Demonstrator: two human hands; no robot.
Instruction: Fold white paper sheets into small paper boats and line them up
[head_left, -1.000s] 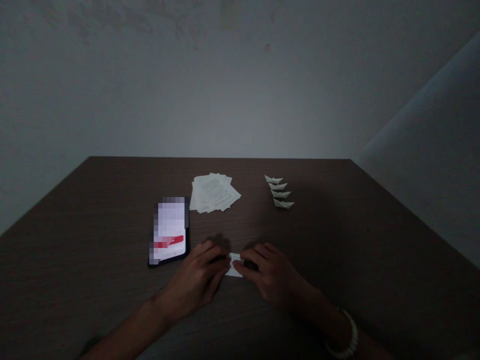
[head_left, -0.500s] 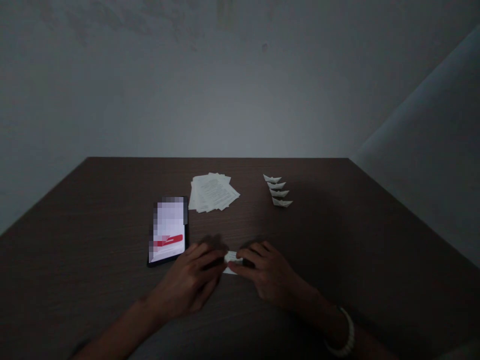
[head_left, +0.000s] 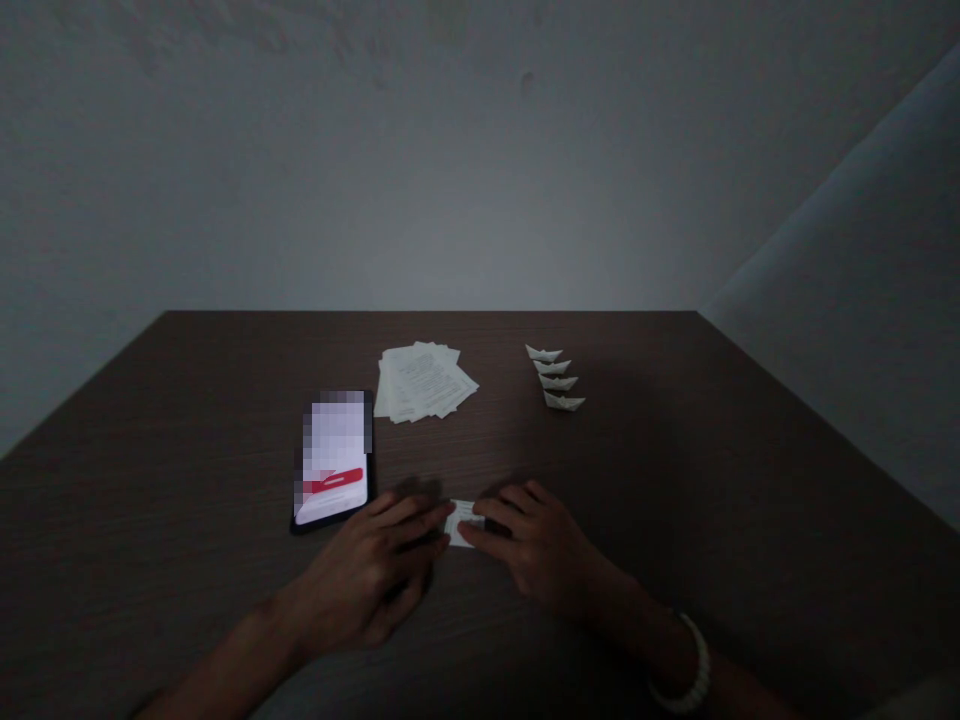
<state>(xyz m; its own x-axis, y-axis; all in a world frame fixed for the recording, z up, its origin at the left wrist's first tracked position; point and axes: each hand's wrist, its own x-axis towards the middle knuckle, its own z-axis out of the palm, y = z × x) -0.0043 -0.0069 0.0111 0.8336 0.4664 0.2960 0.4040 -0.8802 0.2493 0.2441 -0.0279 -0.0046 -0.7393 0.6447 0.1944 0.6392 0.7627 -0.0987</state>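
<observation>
A small folded piece of white paper lies on the dark wooden table, near the front. My left hand presses its fingertips on the paper's left edge. Fingers of my right hand pinch and press the paper's right side. Both hands cover most of the paper. A white bead bracelet sits on my right wrist.
A phone with a lit screen lies left of my hands. A loose stack of printed paper sheets rests farther back. Several folded paper boats stand in a row at the back right. A plain wall rises behind the table.
My left hand has drawn slightly back and left along the paper. The right hand has barely moved. The view has shifted a little.
</observation>
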